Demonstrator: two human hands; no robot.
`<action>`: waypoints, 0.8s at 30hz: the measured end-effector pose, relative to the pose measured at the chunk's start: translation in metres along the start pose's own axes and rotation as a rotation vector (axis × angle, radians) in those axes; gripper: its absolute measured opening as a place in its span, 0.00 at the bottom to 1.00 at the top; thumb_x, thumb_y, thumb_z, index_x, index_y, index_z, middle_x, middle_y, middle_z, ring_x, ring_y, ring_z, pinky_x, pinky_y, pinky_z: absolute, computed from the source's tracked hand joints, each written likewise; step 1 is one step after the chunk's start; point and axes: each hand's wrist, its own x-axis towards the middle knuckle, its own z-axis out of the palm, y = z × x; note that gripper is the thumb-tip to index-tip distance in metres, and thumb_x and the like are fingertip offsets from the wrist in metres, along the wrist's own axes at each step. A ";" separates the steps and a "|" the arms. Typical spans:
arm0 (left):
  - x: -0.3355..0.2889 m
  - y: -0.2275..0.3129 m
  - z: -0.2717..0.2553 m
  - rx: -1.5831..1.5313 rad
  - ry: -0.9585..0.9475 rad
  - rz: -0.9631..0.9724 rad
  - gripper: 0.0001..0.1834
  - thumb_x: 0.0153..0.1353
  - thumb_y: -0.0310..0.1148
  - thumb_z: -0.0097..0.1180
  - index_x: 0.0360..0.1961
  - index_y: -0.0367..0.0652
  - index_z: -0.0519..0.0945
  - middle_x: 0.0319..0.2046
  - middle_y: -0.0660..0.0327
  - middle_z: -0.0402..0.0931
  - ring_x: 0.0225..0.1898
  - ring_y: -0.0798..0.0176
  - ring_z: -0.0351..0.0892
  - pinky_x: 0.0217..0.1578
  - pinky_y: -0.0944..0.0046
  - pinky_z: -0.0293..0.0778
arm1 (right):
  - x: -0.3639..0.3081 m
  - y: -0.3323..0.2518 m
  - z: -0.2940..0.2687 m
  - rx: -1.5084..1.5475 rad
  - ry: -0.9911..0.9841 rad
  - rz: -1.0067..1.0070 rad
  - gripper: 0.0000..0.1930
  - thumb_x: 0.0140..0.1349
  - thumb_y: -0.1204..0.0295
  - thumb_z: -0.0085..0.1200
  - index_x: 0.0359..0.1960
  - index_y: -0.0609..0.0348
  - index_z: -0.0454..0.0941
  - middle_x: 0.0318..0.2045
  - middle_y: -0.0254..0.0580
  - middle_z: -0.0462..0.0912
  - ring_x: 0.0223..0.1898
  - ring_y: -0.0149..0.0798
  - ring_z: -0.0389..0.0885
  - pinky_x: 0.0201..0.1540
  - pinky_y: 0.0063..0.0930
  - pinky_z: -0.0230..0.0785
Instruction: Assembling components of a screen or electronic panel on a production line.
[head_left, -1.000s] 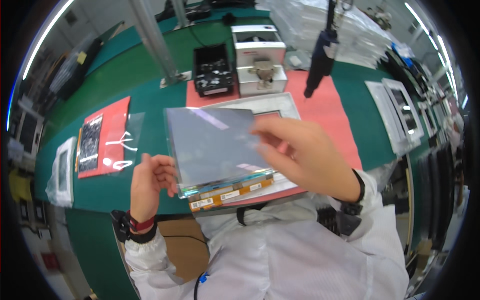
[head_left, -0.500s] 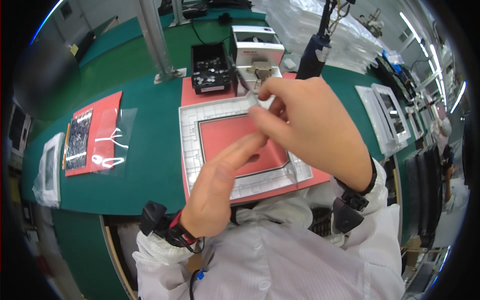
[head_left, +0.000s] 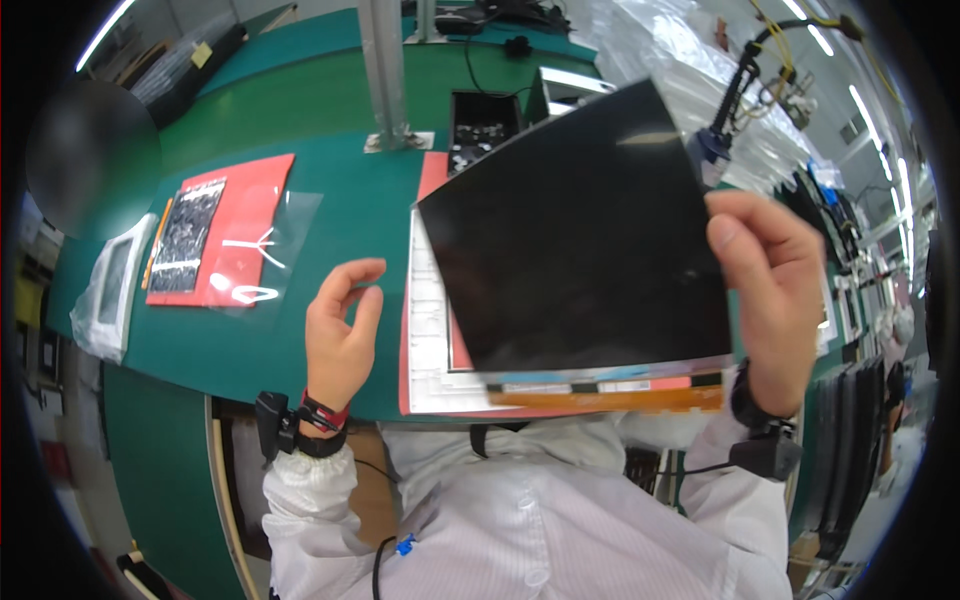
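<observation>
Panel [head_left: 590, 240], one: tilted above frame [head_left: 430, 330], one, right edge pinched in right hand [head_left: 772, 265], one; single-edge support could let it slip or swing against frame. Left hand [head_left: 340, 340], one: empty, half-curled, left of frame. Bin [head_left: 485, 102], one, behind frame; pink sheets [head_left: 268, 200], two, one beneath frame, one well left of it.

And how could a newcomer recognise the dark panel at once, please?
Find the green table, then the right hand. It holds the dark panel by one edge. Unlike the white frame beneath, this is solid black, with an orange strip along its bottom.
</observation>
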 end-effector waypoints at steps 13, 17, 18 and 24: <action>-0.035 -0.019 0.004 0.518 -0.254 0.123 0.34 0.55 0.29 0.59 0.65 0.36 0.67 0.65 0.49 0.66 0.69 0.43 0.60 0.68 0.50 0.54 | -0.054 0.161 0.028 0.546 0.044 0.448 0.11 0.70 0.75 0.49 0.45 0.71 0.79 0.36 0.39 0.84 0.35 0.26 0.81 0.39 0.17 0.72; -0.036 -0.022 0.009 0.590 -0.243 0.126 0.34 0.51 0.27 0.57 0.63 0.35 0.69 0.62 0.49 0.70 0.68 0.44 0.63 0.68 0.48 0.54 | -0.060 0.175 0.023 0.487 0.067 0.461 0.11 0.71 0.74 0.48 0.45 0.71 0.79 0.35 0.38 0.84 0.34 0.26 0.80 0.38 0.18 0.72; -0.036 -0.022 0.010 0.585 -0.224 0.117 0.34 0.50 0.26 0.56 0.62 0.35 0.71 0.61 0.49 0.72 0.67 0.44 0.64 0.68 0.47 0.54 | -0.060 0.177 0.022 0.484 0.086 0.460 0.11 0.71 0.74 0.48 0.45 0.71 0.78 0.35 0.38 0.84 0.34 0.26 0.80 0.38 0.18 0.72; -0.036 -0.026 0.010 0.593 -0.201 0.132 0.34 0.49 0.29 0.56 0.62 0.35 0.72 0.59 0.49 0.73 0.65 0.44 0.67 0.68 0.46 0.56 | -0.062 0.176 0.025 0.499 0.108 0.517 0.11 0.71 0.73 0.47 0.45 0.70 0.79 0.33 0.36 0.83 0.30 0.23 0.79 0.33 0.14 0.71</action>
